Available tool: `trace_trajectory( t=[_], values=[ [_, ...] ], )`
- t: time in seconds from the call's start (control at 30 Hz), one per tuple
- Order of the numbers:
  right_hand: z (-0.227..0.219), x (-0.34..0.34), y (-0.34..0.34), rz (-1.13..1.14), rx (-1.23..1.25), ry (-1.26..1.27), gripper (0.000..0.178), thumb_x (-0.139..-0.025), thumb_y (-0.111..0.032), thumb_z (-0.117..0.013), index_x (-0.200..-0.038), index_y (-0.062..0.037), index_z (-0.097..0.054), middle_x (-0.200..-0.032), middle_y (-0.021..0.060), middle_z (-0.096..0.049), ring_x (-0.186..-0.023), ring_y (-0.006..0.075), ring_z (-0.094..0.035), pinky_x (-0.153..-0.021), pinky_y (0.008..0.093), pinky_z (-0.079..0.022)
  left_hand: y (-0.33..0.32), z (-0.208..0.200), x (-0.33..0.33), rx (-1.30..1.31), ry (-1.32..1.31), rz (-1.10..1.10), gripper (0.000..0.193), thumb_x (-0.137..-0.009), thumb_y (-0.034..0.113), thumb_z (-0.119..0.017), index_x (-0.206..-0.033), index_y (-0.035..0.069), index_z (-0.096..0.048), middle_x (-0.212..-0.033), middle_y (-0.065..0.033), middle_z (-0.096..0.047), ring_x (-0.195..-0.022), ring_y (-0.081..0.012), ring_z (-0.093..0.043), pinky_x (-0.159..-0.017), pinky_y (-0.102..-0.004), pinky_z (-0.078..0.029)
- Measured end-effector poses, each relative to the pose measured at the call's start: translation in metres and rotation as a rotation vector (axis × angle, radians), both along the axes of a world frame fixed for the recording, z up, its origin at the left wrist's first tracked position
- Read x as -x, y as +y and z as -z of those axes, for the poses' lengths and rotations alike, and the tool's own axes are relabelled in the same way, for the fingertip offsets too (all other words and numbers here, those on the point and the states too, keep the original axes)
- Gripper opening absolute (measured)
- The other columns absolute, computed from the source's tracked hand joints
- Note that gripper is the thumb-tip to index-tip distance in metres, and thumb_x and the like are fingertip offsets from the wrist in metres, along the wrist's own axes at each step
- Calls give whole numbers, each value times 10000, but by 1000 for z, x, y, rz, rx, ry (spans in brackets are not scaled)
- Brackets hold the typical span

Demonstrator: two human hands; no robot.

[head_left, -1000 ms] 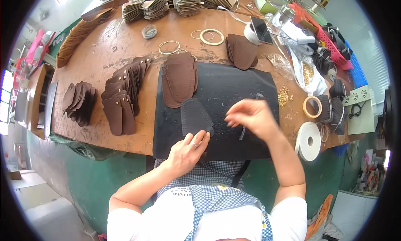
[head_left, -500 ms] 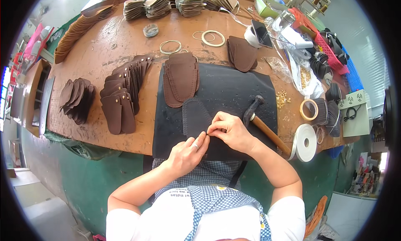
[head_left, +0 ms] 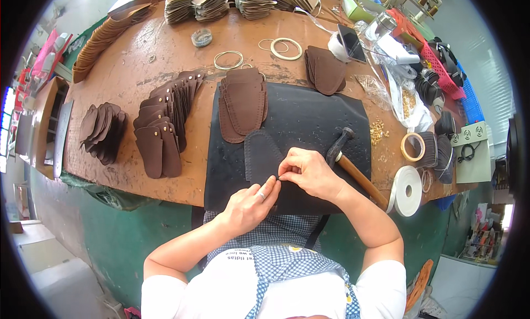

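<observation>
A black leather piece [head_left: 261,156] with a row of stitch holes along its rounded edge lies on the black mat [head_left: 309,117] in front of me. My left hand [head_left: 255,203], a ring on one finger, pinches its near end with the fingers pressed together. Fingertip to fingertip with it, my right hand [head_left: 309,172] is closed in a pinch at the same spot; a tiny dark bit shows there, too small to name. Just right of my right hand rests a hammer [head_left: 356,172], its head on the mat.
Brown leather pieces [head_left: 243,106] lie stacked beyond the black one, more [head_left: 326,70] at the mat's far right corner. Leftward are fanned leather pieces with studs [head_left: 160,134]. To the right sit small gold-coloured fittings [head_left: 377,132], a white tape roll [head_left: 407,191] and a phone [head_left: 351,43].
Both hands stay together at the leather piece's near end, with barely any finger movement. The whole view has shifted slightly.
</observation>
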State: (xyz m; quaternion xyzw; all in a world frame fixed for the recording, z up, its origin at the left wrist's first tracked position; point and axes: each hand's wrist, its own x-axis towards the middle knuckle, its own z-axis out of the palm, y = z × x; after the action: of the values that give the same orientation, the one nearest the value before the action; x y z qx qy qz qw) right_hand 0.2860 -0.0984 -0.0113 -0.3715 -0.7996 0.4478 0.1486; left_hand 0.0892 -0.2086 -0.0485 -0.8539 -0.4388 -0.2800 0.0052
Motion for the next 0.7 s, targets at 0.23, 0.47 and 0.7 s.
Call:
trace_trajectory(
  t=[0.23, 0.47, 0.7],
  values=[
    [-19, 14, 23, -133, 16, -207, 156, -732, -100, -775, -810, -15, -671, -759, 135, -688, -738, 283, -692, -680, 398, -535, 3, -4, 0, 49, -17, 27, 474, -702, 43, -688, -1169, -36, -675, -1234, -156, -648, -769, -153, -628, -624, -261, -555],
    [1, -1, 7, -136, -103, -28, 139, -819, -74, -738, -898, -21, -637, -901, 119, -615, -826, 310, -656, -727, 403, -526, -3, -21, 8, 206, 54, -164, 445, -679, 34, -741, -1119, 10, -681, -1149, -98, -657, -866, -212, -675, -693, -308, -580],
    [-4, -20, -45, 281, -242, 201, 158, -881, 99, -631, -1014, 29, -680, -925, 120, -662, -789, 203, -679, -719, 298, -549, 3, -16, 10, 53, 187, -33, 433, -676, 43, -737, -1091, -51, -659, -1148, -146, -636, -862, -219, -680, -666, -309, -578]
  ],
)
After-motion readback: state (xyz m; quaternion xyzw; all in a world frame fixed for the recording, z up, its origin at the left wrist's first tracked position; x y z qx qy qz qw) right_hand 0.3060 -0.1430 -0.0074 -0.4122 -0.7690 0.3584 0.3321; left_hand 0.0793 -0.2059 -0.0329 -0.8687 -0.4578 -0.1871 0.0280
